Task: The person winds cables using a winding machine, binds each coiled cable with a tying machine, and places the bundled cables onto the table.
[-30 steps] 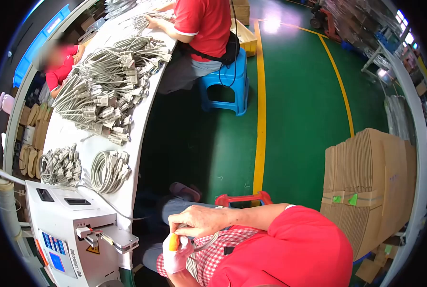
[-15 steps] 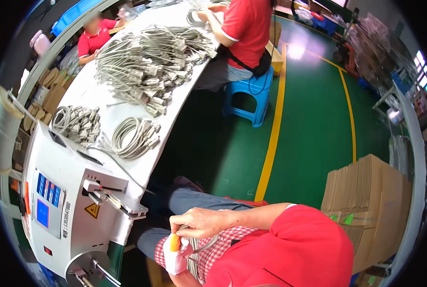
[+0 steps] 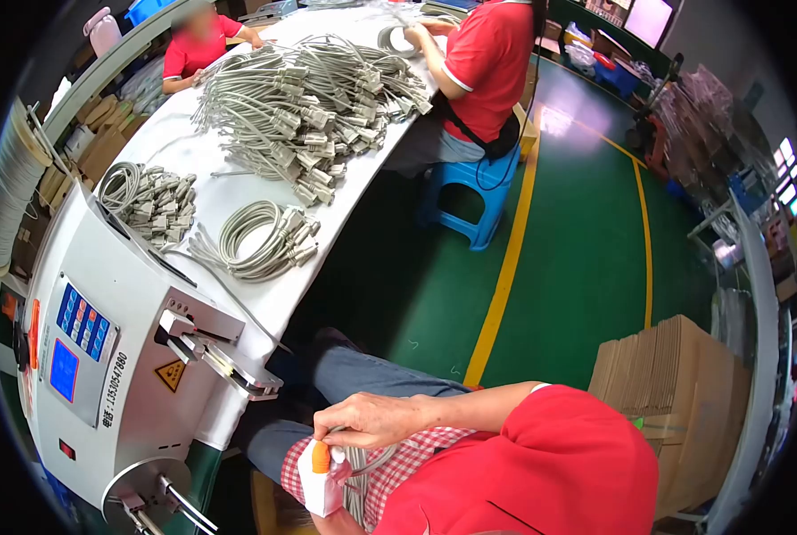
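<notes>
My right hand (image 3: 376,419) is bare, its fingers closed in a pinch at the bundle in my lap. Just below it, my left hand (image 3: 325,481) wears a white covering with an orange finger cover and is wrapped round a grey cable (image 3: 360,486). Loops of this cable show between both hands, in front of a red-checked cloth (image 3: 389,473). Fingers hide the cable's ends. Ahead of my hands stands a white machine (image 3: 140,330) with a keypad, a blue screen and a metal clamp arm (image 3: 229,361).
A coiled cable bundle (image 3: 260,241), a smaller cable pile (image 3: 153,201) and a large heap of cables (image 3: 305,107) lie on the white table (image 3: 184,134). Two people in red work there, one near a blue stool (image 3: 474,196). Flat cartons (image 3: 666,383) stack at right; a spool (image 3: 15,187) stands left.
The view has shifted slightly, so the table and machine sit differently in frame. Both hands keep nearly the same grip on the cable.
</notes>
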Action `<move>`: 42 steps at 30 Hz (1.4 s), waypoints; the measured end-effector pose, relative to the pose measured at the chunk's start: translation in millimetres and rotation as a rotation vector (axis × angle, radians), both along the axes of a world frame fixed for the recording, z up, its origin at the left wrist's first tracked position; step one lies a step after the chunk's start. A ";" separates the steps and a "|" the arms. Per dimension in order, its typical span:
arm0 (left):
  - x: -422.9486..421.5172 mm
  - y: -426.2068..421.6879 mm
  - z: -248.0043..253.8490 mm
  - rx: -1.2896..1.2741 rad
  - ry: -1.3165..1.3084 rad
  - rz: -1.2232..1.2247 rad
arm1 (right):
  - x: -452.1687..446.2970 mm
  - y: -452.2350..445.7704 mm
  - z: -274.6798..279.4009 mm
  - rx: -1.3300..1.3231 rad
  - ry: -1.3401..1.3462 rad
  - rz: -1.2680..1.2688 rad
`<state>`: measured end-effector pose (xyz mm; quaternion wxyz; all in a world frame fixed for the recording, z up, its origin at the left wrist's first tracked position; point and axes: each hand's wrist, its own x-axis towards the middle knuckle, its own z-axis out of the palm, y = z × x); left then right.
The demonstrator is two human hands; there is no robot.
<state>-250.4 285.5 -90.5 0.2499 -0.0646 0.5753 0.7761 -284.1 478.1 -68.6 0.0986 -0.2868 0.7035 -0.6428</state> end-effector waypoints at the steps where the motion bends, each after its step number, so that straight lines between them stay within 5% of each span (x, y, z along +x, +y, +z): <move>1: 2.1 -1.2 -5.9 -0.005 0.018 0.022 | -2.0 -0.5 -0.3 -0.012 0.087 -0.027; 5: 1.2 5.4 10.9 0.051 -0.088 0.157 | -8.5 -3.8 0.0 0.026 0.308 -0.105; 10: 6.2 -1.5 14.0 -0.432 0.148 -0.004 | -17.9 -5.9 4.6 0.058 0.337 -0.073; 13: 16.7 -8.7 13.7 -0.069 0.124 -0.001 | -19.8 -5.5 -3.8 -0.044 0.240 0.037; 17: 9.6 -13.9 41.1 -0.049 0.092 0.012 | -28.5 -11.0 13.9 0.026 0.268 0.062; 19: -13.7 -9.8 69.7 -0.283 0.336 0.092 | -50.1 -16.6 40.0 0.009 0.370 -0.019; 23: -73.0 -5.6 85.5 -0.407 0.419 0.315 | -90.7 -32.1 63.3 0.020 0.071 -0.213; 24: -93.7 -8.9 67.3 -0.632 0.779 0.361 | -106.2 -36.1 57.2 0.025 0.084 -0.241; 25: -102.0 -11.2 82.4 -0.359 0.396 0.331 | -121.5 -39.8 50.2 0.023 0.008 -0.255; 34: -158.7 -19.1 50.0 -0.722 0.490 0.450 | -171.2 -61.9 18.1 -0.024 -0.077 -0.298; 42: -160.6 -19.0 38.8 -0.556 0.438 0.481 | -166.9 -66.0 12.7 -0.068 -0.157 -0.330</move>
